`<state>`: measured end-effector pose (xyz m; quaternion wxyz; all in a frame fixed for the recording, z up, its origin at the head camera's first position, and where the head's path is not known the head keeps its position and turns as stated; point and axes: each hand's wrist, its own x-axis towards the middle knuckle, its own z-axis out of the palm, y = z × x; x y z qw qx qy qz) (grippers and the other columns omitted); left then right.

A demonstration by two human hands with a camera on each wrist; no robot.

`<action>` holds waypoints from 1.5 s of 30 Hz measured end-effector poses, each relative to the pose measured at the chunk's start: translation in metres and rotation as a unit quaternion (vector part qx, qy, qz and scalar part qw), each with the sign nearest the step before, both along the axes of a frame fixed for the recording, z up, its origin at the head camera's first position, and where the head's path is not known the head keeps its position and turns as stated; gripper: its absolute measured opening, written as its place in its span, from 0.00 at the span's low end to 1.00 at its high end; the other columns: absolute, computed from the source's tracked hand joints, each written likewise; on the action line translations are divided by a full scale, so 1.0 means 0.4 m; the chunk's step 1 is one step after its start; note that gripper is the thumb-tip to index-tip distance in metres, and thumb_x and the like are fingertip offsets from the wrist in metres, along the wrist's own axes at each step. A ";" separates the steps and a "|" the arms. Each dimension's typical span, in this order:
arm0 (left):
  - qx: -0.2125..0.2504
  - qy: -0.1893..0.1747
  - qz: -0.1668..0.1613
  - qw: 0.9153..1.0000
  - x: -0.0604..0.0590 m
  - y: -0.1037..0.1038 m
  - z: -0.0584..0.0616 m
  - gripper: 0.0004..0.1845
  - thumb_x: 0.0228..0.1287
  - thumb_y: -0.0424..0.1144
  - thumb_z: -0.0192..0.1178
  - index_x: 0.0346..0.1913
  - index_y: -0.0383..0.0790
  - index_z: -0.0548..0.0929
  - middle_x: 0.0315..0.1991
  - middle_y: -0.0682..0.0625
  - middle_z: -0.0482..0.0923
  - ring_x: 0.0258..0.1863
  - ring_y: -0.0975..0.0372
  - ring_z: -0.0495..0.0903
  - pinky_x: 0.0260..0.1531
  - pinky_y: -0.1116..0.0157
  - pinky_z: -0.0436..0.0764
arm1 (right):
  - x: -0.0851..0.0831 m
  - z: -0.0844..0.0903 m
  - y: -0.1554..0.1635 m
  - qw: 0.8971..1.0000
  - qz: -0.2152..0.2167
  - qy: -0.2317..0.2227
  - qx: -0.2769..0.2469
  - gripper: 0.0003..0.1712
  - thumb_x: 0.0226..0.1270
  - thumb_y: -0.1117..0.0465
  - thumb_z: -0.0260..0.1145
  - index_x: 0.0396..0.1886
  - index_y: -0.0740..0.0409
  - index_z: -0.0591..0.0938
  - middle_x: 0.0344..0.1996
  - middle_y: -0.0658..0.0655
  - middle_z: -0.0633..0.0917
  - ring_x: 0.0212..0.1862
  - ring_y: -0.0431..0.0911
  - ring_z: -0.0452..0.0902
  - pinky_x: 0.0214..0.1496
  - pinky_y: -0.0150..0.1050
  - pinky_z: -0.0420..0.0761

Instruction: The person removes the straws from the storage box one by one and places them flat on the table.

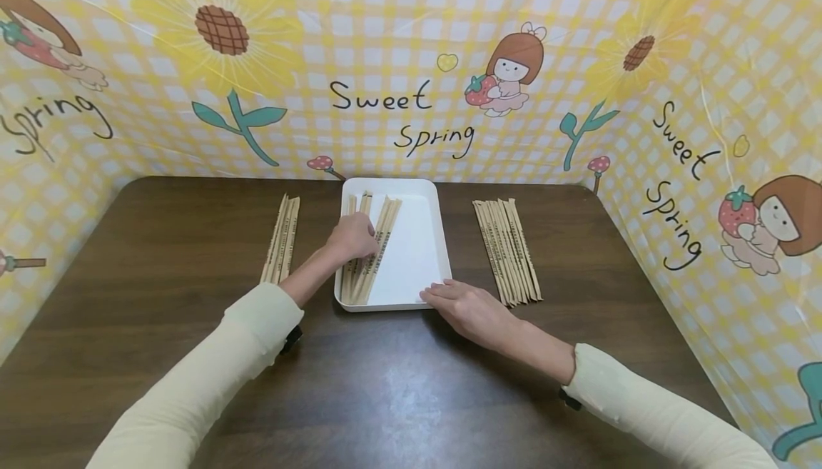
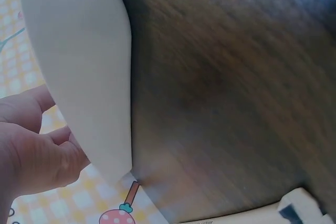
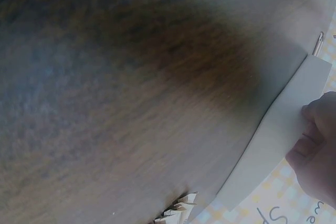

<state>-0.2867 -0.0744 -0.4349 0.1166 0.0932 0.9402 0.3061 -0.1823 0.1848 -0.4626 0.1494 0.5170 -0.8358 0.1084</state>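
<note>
While the left hand (image 1: 352, 237) curls on light, slippery paper-wrapped chopsticks (image 1: 372, 249) at the white tray's (image 1: 417, 240) 9 o'clock, mid-length pinching is judged best; the right hand (image 1: 472, 312) lies flat, steadying its 5 o'clock rim.

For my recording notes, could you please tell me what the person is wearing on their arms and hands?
Both arms wear long, pale cream sleeves that end at the wrists. The left hand and right hand are bare, with no gloves, and no rings that I can make out. A small dark strap or device peeks from under each cuff, at the left wrist and right wrist.
</note>
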 end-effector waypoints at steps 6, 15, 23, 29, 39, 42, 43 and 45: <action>0.046 -0.008 0.030 0.998 0.006 -0.017 0.022 0.19 0.50 0.26 0.56 0.12 0.45 0.61 0.08 0.56 0.59 0.11 0.67 0.58 0.13 0.71 0.56 | 0.001 0.001 -0.001 1.000 -0.005 -0.002 0.006 0.18 0.63 0.72 0.69 0.53 0.66 0.84 0.49 0.61 0.87 0.55 0.51 0.82 0.63 0.46 0.77; 0.122 -0.048 0.077 0.988 0.009 -0.064 0.060 0.17 0.49 0.25 0.55 0.14 0.44 0.61 0.14 0.53 0.64 0.12 0.66 0.56 0.15 0.70 0.55 | 0.001 0.000 -0.003 1.000 -0.007 -0.002 0.005 0.17 0.63 0.71 0.69 0.53 0.66 0.84 0.49 0.60 0.87 0.55 0.51 0.82 0.63 0.45 0.76; 0.155 -0.075 0.096 0.980 0.015 -0.136 0.081 0.19 0.61 0.29 0.59 0.53 0.23 0.80 0.53 0.31 0.78 0.34 0.57 0.86 0.36 0.67 0.86 | -0.001 -0.001 -0.002 1.000 -0.004 -0.004 0.005 0.17 0.63 0.72 0.69 0.53 0.66 0.84 0.49 0.60 0.86 0.55 0.51 0.82 0.64 0.45 0.76; 0.174 -0.092 0.104 0.975 0.022 -0.181 0.080 0.23 0.62 0.28 0.56 0.58 0.17 0.75 0.57 0.27 0.73 0.43 0.49 0.86 0.43 0.63 0.86 | -0.001 0.000 -0.003 1.000 -0.002 -0.002 0.003 0.18 0.63 0.72 0.69 0.53 0.66 0.84 0.49 0.60 0.86 0.55 0.51 0.82 0.63 0.45 0.76; 0.134 -0.093 0.111 0.980 0.034 -0.272 0.071 0.24 0.61 0.31 0.57 0.59 0.20 0.74 0.59 0.27 0.71 0.41 0.52 0.86 0.45 0.60 0.85 | 0.002 0.001 -0.004 1.000 0.001 -0.001 0.005 0.18 0.62 0.73 0.69 0.53 0.67 0.84 0.49 0.60 0.86 0.55 0.51 0.82 0.63 0.45 0.77; 0.136 -0.097 0.113 0.979 0.033 -0.301 0.069 0.25 0.62 0.31 0.56 0.61 0.21 0.74 0.60 0.26 0.70 0.41 0.55 0.86 0.45 0.59 0.86 | 0.003 0.001 -0.004 1.000 -0.001 -0.001 0.005 0.18 0.62 0.73 0.69 0.53 0.67 0.84 0.49 0.60 0.86 0.55 0.51 0.82 0.63 0.45 0.77; 0.140 -0.101 0.115 0.978 0.033 -0.310 0.069 0.25 0.63 0.31 0.55 0.62 0.21 0.73 0.61 0.26 0.70 0.42 0.54 0.85 0.46 0.59 0.85 | 0.003 0.002 -0.004 1.000 -0.001 -0.001 0.005 0.18 0.62 0.73 0.69 0.53 0.67 0.84 0.49 0.60 0.86 0.55 0.51 0.82 0.63 0.45 0.77; 0.151 -0.108 0.119 0.975 0.031 -0.327 0.069 0.26 0.64 0.31 0.55 0.63 0.19 0.71 0.61 0.26 0.69 0.44 0.53 0.85 0.47 0.60 0.85 | 0.003 0.002 -0.003 1.000 -0.002 -0.001 0.005 0.18 0.62 0.73 0.69 0.53 0.67 0.84 0.49 0.60 0.86 0.55 0.51 0.82 0.63 0.46 0.77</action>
